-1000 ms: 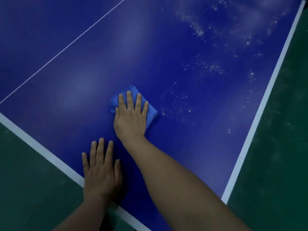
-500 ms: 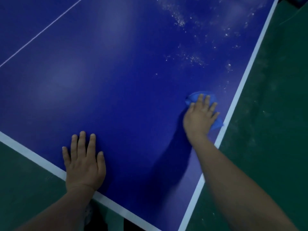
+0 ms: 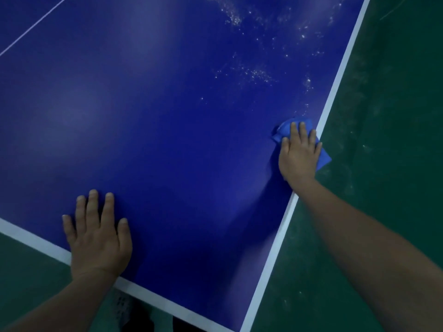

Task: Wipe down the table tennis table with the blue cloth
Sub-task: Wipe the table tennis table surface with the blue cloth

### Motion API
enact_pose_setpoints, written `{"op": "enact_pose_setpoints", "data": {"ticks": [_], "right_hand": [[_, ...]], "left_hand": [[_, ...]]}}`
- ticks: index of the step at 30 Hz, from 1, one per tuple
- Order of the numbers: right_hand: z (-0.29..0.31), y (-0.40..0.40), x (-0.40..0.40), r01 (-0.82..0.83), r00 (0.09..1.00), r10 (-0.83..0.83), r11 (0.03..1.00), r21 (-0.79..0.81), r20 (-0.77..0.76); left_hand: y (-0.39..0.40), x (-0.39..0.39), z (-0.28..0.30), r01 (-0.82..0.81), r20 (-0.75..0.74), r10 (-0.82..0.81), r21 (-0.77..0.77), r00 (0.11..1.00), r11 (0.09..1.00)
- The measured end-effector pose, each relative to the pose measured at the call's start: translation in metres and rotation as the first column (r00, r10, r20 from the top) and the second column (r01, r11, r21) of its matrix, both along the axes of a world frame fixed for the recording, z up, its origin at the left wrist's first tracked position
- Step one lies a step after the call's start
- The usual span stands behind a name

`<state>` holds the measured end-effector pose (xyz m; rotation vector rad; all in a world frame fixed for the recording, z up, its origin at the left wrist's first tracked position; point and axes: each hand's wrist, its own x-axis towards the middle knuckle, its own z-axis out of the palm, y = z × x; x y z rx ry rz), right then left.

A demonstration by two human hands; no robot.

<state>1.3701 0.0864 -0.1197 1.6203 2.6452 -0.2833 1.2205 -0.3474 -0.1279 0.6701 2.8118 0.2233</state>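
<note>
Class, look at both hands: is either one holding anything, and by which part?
Nothing is gripped. The right hand presses flat on the blue cloth at the table's side edge. The left hand rests flat on the table.

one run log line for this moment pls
right hand flat on blue cloth at table's right edge | left hand flat, bracing | white specks beyond cloth

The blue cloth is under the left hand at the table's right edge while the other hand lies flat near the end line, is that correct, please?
Not quite: the head view shows the blue cloth under the right hand, not the left. The left hand is the one lying flat near the end line of the table.
</note>
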Motion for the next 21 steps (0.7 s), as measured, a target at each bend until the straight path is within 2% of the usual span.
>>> {"op": "enact_pose_setpoints", "data": {"ticks": [2, 5, 7, 9, 11, 14, 17, 19, 21], "right_hand": [[-0.003, -0.037, 0.006, -0.016, 1.0, 0.016, 1.0, 0.025, -0.001], [-0.002, -0.132, 0.04, -0.243, 0.97, 0.241, 0.969, 0.036, 0.037], [-0.001, -0.178, 0.067, -0.445, 0.895, 0.444, 0.896, 0.012, 0.033], [0.0, -0.171, 0.075, -0.566, 0.823, 0.566, 0.824, -0.005, 0.036], [-0.001, -0.135, 0.061, -0.525, 0.85, 0.525, 0.851, -0.005, 0.047], [0.0, -0.075, 0.023, -0.27, 0.963, 0.27, 0.963, -0.004, 0.012], [-0.004, -0.065, -0.006, -0.143, 0.99, 0.143, 0.99, 0.001, -0.022], [-0.006, -0.097, -0.005, -0.195, 0.981, 0.196, 0.981, 0.02, -0.015], [-0.003, -0.147, 0.02, -0.367, 0.93, 0.367, 0.93, 0.034, 0.001]], "left_hand": [[-0.001, 0.001, -0.001, 0.001, 0.003, -0.001, -0.003, 1.0, 1.0], [-0.001, 0.002, -0.002, -0.006, 0.007, 0.006, -0.002, 1.0, 1.0], [0.0, 0.001, 0.0, -0.002, 0.007, 0.002, 0.007, 1.0, 1.0], [0.001, 0.002, 0.002, 0.0, 0.009, 0.0, 0.025, 1.0, 1.0], [0.002, 0.002, 0.004, -0.002, 0.009, 0.002, 0.035, 1.0, 0.999], [0.003, 0.001, 0.004, -0.002, 0.005, 0.002, 0.035, 1.0, 0.999], [0.002, 0.0, 0.003, -0.006, 0.001, 0.006, 0.038, 1.0, 0.999], [0.0, 0.0, 0.002, -0.005, -0.005, 0.006, 0.046, 1.0, 0.999], [-0.002, 0.001, 0.002, -0.001, -0.01, 0.001, 0.052, 1.0, 0.999]]}}
